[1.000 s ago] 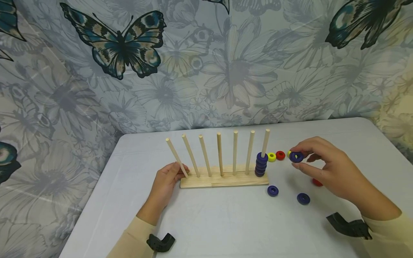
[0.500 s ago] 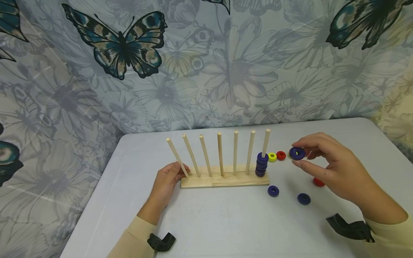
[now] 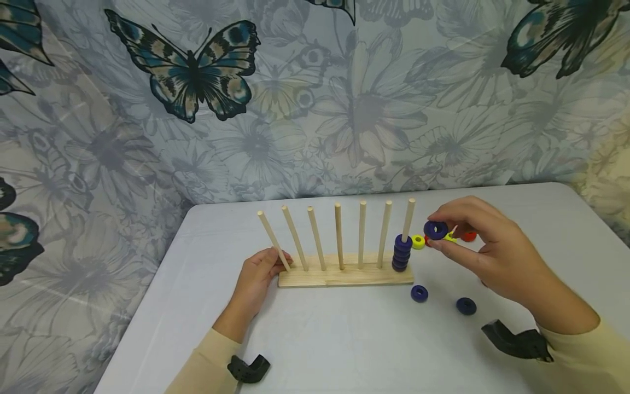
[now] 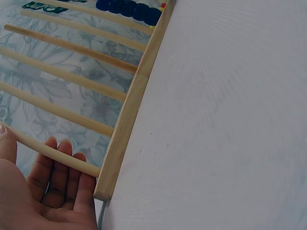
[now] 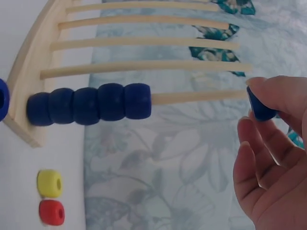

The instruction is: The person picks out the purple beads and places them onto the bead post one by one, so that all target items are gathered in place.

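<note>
Pinching a dark blue ring [image 3: 430, 232] in the right hand [image 3: 497, 254], raised above the tabletop [image 3: 339, 339], towards its far right corner, near the stack of blue rings [image 3: 401, 255]. Holding the wooden stand [image 3: 346, 278] by its leftmost peg [image 3: 269, 232] with the left hand [image 3: 253, 280].

Pegged stand [image 3: 344, 278] on the desk [image 3: 344, 342].
Around the leftmost peg [image 3: 273, 238], left hand [image 3: 257, 278]; low on the rightmost peg [image 3: 408, 220], five stacked rings [image 3: 401, 258]; beside that peg's upper end, a held ring [image 3: 429, 232] in the right hand [image 3: 492, 251]; right of the stand, a row of loose rings [image 3: 418, 246], partly behind that hand; just before the stand's right corner, a single ring [image 3: 419, 299], with another ring [image 3: 466, 312] farther right; past the desk, a backdrop [image 3: 344, 109].
</note>
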### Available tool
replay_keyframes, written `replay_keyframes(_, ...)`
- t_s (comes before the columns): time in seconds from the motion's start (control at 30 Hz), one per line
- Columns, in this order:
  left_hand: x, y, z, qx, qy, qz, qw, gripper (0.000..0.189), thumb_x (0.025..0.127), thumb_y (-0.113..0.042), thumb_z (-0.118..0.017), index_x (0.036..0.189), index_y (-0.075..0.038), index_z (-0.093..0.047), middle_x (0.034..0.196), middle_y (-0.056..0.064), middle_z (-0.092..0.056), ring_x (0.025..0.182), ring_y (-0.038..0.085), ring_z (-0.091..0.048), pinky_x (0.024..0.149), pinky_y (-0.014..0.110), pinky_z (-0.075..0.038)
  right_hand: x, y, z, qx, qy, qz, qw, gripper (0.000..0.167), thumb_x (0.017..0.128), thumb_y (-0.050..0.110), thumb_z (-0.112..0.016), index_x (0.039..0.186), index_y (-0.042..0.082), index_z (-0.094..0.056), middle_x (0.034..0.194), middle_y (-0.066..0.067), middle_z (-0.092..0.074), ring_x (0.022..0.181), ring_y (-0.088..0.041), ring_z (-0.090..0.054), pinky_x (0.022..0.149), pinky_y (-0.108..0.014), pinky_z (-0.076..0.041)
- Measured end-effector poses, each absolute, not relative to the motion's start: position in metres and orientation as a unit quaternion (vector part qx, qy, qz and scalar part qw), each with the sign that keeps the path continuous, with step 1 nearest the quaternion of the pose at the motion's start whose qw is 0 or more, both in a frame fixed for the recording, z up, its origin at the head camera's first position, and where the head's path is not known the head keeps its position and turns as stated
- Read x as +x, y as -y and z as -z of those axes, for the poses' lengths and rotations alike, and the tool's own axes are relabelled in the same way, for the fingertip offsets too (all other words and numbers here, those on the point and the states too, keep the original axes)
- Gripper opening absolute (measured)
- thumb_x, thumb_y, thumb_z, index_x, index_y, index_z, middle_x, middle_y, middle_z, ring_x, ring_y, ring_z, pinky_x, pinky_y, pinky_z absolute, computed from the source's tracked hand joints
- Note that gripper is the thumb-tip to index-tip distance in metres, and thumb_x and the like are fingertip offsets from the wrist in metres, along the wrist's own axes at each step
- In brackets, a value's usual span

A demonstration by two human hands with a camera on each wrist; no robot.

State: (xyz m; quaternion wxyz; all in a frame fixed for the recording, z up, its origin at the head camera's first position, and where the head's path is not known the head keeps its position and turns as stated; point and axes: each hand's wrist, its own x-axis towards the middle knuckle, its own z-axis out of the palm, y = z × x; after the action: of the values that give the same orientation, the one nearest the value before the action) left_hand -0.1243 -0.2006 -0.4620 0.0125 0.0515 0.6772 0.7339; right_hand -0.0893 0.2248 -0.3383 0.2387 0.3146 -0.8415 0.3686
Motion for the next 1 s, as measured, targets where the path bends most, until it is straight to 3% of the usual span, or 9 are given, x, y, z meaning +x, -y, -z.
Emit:
replay_keyframes(0.2, -0.125, 0.201, 0.462, 0.054, -0.683, -0.729, 0.013, 0.042, 0.117, -0.023, -0.056, 0.115, 0.017, -0.069, 0.108, 0.014, -0.074, 0.108, 0.024, -0.07, 0.096, 0.033, -0.059, -0.098, -0.218, 0.332, 0.327, 0.829, -0.378, 0.249, 0.058, 0.077, -0.019, -0.089, 0.128, 0.002, -0.073, 0.121, -0.001, -0.068, 0.101, -0.007, -0.061, 0.085, -0.011, -0.051)
replay_keyframes(0.3, -0.125, 0.202, 0.462, 0.05, -0.684, -0.728, 0.014, 0.041, 0.117, -0.024, -0.057, 0.115, 0.015, -0.071, 0.108, 0.014, -0.074, 0.108, 0.025, -0.07, 0.097, 0.033, -0.059, -0.103, -0.214, 0.329, 0.34, 0.815, -0.394, 0.255, 0.033, 0.097, 0.011, -0.087, 0.126, 0.001, -0.074, 0.12, -0.003, -0.068, 0.104, -0.008, -0.06, 0.086, -0.012, -0.051)
replay_keyframes(0.47, -0.125, 0.202, 0.462, 0.049, -0.684, -0.728, 0.016, 0.041, 0.116, -0.025, -0.058, 0.115, 0.014, -0.071, 0.11, 0.016, -0.074, 0.11, 0.027, -0.07, 0.098, 0.034, -0.059, -0.108, -0.207, 0.325, 0.351, 0.797, -0.413, 0.265, 0.055, 0.104, 0.049, -0.073, 0.123, -0.003, -0.074, 0.117, -0.007, -0.068, 0.104, -0.01, -0.061, 0.086, -0.012, -0.052)
replay_keyframes(0.53, -0.125, 0.202, 0.462, 0.049, -0.685, -0.727, 0.016, 0.042, 0.116, -0.026, -0.059, 0.115, 0.014, -0.071, 0.109, 0.016, -0.074, 0.11, 0.027, -0.069, 0.098, 0.034, -0.059, -0.109, -0.205, 0.323, 0.352, 0.795, -0.416, 0.269, 0.058, 0.104, 0.052, -0.072, 0.123, -0.003, -0.074, 0.116, -0.008, -0.068, 0.104, -0.01, -0.061, 0.086, -0.012, -0.052)
replay_keyframes(0.63, -0.125, 0.202, 0.463, 0.046, -0.686, -0.726, 0.016, 0.042, 0.116, -0.025, -0.059, 0.115, 0.015, -0.071, 0.109, 0.015, -0.074, 0.109, 0.026, -0.069, 0.098, 0.034, -0.059, -0.111, -0.201, 0.32, 0.351, 0.796, -0.409, 0.275, 0.033, 0.098, 0.016, -0.087, 0.121, -0.004, -0.074, 0.114, -0.008, -0.069, 0.105, -0.01, -0.06, 0.086, -0.012, -0.052)
replay_keyframes(0.7, -0.125, 0.202, 0.463, 0.045, -0.686, -0.726, 0.015, 0.042, 0.116, -0.025, -0.059, 0.115, 0.014, -0.071, 0.108, 0.014, -0.074, 0.109, 0.026, -0.069, 0.098, 0.034, -0.059, -0.113, -0.2, 0.319, 0.351, 0.797, -0.406, 0.276, 0.035, 0.091, 0.002, -0.09, 0.122, -0.003, -0.074, 0.116, -0.006, -0.069, 0.106, -0.01, -0.06, 0.087, -0.012, -0.052)
replay_keyframes(0.77, -0.125, 0.202, 0.463, 0.045, -0.685, -0.727, 0.015, 0.041, 0.116, -0.025, -0.058, 0.115, 0.014, -0.071, 0.108, 0.014, -0.074, 0.108, 0.025, -0.069, 0.097, 0.034, -0.059, -0.115, -0.198, 0.318, 0.352, 0.797, -0.407, 0.273, 0.037, 0.09, 0.002, -0.09, 0.122, -0.003, -0.073, 0.118, -0.006, -0.069, 0.107, -0.011, -0.06, 0.087, -0.012, -0.052)
replay_keyframes(0.9, -0.126, 0.203, 0.464, 0.05, -0.68, -0.731, 0.014, 0.04, 0.117, -0.024, -0.057, 0.114, 0.014, -0.072, 0.108, 0.015, -0.075, 0.107, 0.024, -0.069, 0.097, 0.033, -0.059, -0.121, -0.197, 0.32, 0.356, 0.79, -0.42, 0.27, 0.061, 0.102, 0.053, -0.072, 0.124, -0.004, -0.073, 0.12, -0.006, -0.067, 0.106, -0.013, -0.061, 0.086, -0.011, -0.052)
replay_keyframes(1.0, -0.127, 0.203, 0.464, 0.051, -0.677, -0.734, 0.014, 0.04, 0.117, -0.023, -0.057, 0.113, 0.014, -0.072, 0.108, 0.016, -0.075, 0.107, 0.025, -0.07, 0.097, 0.034, -0.059, -0.123, -0.196, 0.319, 0.35, 0.793, -0.422, 0.266, 0.041, 0.101, 0.026, -0.084, 0.124, -0.005, -0.072, 0.119, -0.004, -0.067, 0.104, -0.012, -0.061, 0.085, -0.011, -0.052)
